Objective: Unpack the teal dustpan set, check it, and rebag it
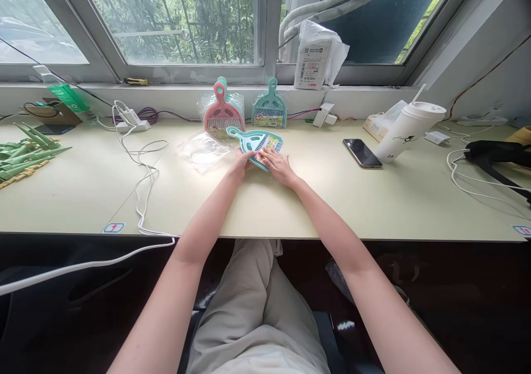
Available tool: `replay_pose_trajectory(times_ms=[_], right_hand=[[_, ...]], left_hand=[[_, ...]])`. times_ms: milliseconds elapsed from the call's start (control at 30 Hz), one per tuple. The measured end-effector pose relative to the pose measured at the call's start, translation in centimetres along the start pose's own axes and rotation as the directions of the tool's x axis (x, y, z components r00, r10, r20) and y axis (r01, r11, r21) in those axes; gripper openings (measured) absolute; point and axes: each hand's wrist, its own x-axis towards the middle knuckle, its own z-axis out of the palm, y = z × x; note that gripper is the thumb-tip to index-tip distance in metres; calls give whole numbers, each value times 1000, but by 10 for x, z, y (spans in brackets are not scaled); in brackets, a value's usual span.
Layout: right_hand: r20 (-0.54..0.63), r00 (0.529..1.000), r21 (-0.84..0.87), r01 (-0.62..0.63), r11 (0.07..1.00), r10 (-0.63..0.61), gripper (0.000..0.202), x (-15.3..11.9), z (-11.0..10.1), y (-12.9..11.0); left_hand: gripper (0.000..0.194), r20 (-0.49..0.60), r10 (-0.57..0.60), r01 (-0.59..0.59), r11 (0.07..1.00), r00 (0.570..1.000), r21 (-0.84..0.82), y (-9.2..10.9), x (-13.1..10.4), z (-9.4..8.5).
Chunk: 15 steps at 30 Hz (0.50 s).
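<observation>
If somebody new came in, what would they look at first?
Probably the teal dustpan at mid-picture above the desk, with the left hand at its edge and the right hand on its bright label. Next, perhaps, the pink dustpan and second teal dustpan, upright behind it below the window. The big white cup stands out too, right of the phone.

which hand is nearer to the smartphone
Right: the right hand is left of the smartphone, touching a teal dustpan; the left hand is farther left, at that dustpan's edge.

Head-worn view, facing forward and down over desk [332, 211].
</observation>
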Motion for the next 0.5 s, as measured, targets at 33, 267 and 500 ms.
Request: replay_pose_trajectory(times_ms=[33, 267, 500], right_hand=[[-5, 1000, 1, -1, 1000, 1, 46, 0, 0, -1], [-311, 945, 56, -88, 995, 101, 53, 2, -6, 1], [-38, 889, 794, -250, 554, 456, 39, 7, -11, 18]], left_hand=[[48, 5, 4, -4, 1000, 1000, 13, 0, 0, 0], [56, 80, 40, -37, 999, 996, -37, 1, -1, 1], [70, 221, 57, -50, 998, 974, -35, 5, -4, 3]])
